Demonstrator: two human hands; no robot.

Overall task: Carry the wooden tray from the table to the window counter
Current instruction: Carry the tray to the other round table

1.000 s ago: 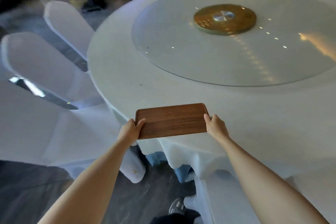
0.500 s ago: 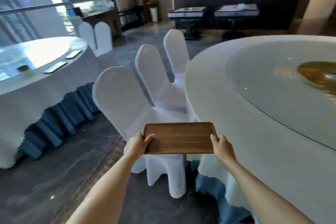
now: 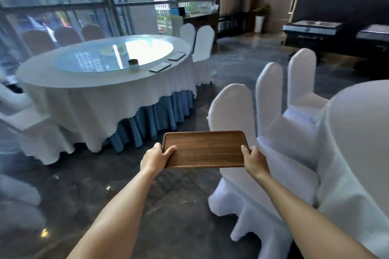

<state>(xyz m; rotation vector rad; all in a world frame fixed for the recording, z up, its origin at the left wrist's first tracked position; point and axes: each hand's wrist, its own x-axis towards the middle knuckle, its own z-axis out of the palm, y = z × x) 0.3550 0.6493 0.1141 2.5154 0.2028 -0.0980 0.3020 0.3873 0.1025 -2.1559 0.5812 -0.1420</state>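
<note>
Both hands were clamped on the wooden tray (image 3: 203, 149), the left hand (image 3: 155, 159) on its left short edge and the right hand (image 3: 253, 159) on its right short edge, thumbs lying over the rim and the remaining fingers hidden beneath. Gripping opposite ends seemingly kept the empty tray level and steady for walking. It hung in the air at arm's length over the dark floor (image 3: 172, 212), just left of the nearest white-covered chair (image 3: 233, 107) and clear of any counter. Beyond the tray stood a round counter (image 3: 88, 90) draped in white. Farther off, past that chair, a dark window counter (image 3: 200, 17) sat against the glass, probably the destination, still well apart from the tray.
</note>
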